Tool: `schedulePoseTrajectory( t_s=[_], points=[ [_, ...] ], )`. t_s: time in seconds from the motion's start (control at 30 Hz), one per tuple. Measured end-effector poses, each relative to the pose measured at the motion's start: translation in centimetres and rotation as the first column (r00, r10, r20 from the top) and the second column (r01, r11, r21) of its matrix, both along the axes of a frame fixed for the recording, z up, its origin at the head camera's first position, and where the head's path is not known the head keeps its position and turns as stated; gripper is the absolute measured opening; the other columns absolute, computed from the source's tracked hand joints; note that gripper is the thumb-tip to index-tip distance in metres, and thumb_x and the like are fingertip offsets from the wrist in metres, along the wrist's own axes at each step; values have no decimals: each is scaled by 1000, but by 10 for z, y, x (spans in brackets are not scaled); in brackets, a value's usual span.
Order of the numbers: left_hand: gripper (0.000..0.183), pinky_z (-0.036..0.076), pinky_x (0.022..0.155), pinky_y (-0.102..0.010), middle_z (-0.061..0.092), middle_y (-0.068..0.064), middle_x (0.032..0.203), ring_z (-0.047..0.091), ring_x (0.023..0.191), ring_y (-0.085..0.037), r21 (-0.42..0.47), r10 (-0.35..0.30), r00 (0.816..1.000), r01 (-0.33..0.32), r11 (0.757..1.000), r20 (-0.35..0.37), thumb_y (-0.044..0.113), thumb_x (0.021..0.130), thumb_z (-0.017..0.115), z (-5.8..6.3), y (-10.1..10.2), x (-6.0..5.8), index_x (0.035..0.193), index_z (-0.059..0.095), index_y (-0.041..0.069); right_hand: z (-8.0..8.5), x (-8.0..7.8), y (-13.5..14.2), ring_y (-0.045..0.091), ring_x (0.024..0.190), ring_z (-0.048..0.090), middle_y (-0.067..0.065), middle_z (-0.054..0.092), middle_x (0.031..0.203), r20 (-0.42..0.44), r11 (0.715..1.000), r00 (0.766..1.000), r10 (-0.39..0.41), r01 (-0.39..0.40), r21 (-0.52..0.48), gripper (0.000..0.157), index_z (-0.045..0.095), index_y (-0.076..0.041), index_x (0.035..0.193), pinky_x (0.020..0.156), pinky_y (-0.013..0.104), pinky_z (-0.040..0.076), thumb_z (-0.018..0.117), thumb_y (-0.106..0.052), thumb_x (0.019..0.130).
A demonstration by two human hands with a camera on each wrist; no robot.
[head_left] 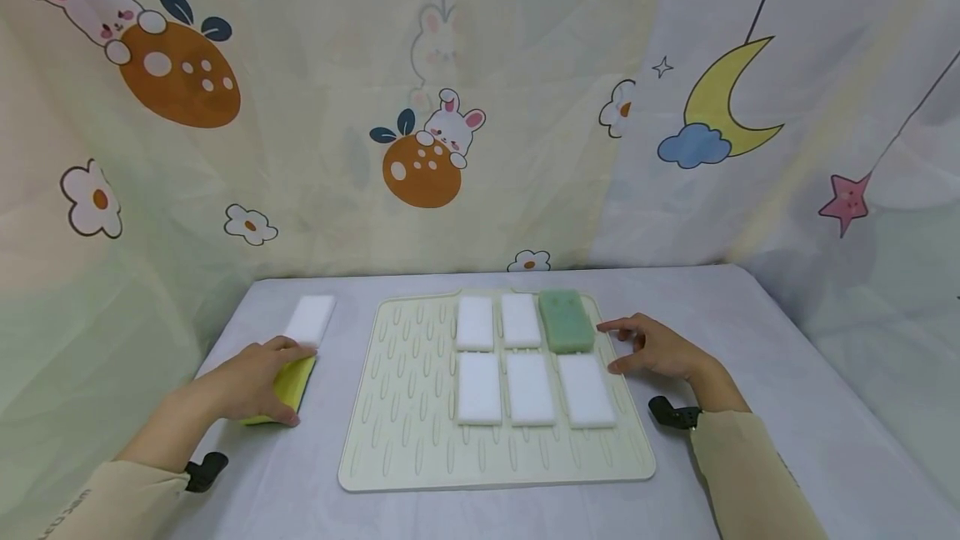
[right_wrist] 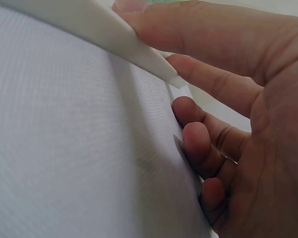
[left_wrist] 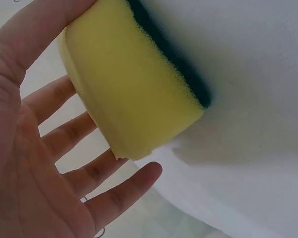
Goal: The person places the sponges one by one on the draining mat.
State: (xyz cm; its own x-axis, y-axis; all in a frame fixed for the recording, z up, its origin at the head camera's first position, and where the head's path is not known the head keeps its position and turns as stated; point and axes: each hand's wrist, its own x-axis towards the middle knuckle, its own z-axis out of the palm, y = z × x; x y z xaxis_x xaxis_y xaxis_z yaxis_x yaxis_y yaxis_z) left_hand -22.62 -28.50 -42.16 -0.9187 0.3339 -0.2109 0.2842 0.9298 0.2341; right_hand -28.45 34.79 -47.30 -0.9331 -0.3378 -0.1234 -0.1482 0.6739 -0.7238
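Note:
At the left side of the table, my left hand [head_left: 253,377] grips a yellow sponge [head_left: 294,382] between thumb and fingers. Its dark green scouring layer [left_wrist: 176,57] shows in the left wrist view, tilted against the cloth. Just behind that hand lies a white sponge block [head_left: 312,319]. My right hand [head_left: 660,348] is at the right edge of a cream ridged mat [head_left: 405,407], thumb and index finger touching the rim [right_wrist: 134,47], other fingers loosely bent. Several white blocks [head_left: 480,390] and one green sponge [head_left: 566,322] lie in two rows on the mat's right half.
A white cloth [head_left: 300,482] covers the table. Behind it hangs a printed curtain [head_left: 322,148] with rabbits, flowers and a moon. Bare ridges show on the mat's left half and front strip. Black wrist straps [head_left: 673,413] are on both arms.

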Motion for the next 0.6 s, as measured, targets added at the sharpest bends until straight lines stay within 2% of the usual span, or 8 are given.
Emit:
schedulePoseTrajectory(
  t_s=[0.13,0.6],
  points=[
    [99,50,90,-51,55,-13,140,55,112,-32,0,4,1000,-4,1000,7,45,62,98,1,2,-1,147,58,14,-1,-1,0,22,86,44,15,52,122,-1,1000,1000,-5,5,3,75,64,-14,141,74,31,40,92,-28,74],
    [101,50,96,-56,57,-15,140,55,109,-30,-35,6,1000,-5,999,22,49,61,97,5,1,-2,147,58,14,-1,0,1,22,86,45,16,52,122,-1,1000,1000,-3,3,10,75,64,-13,141,75,32,41,92,-30,74]
  ],
)
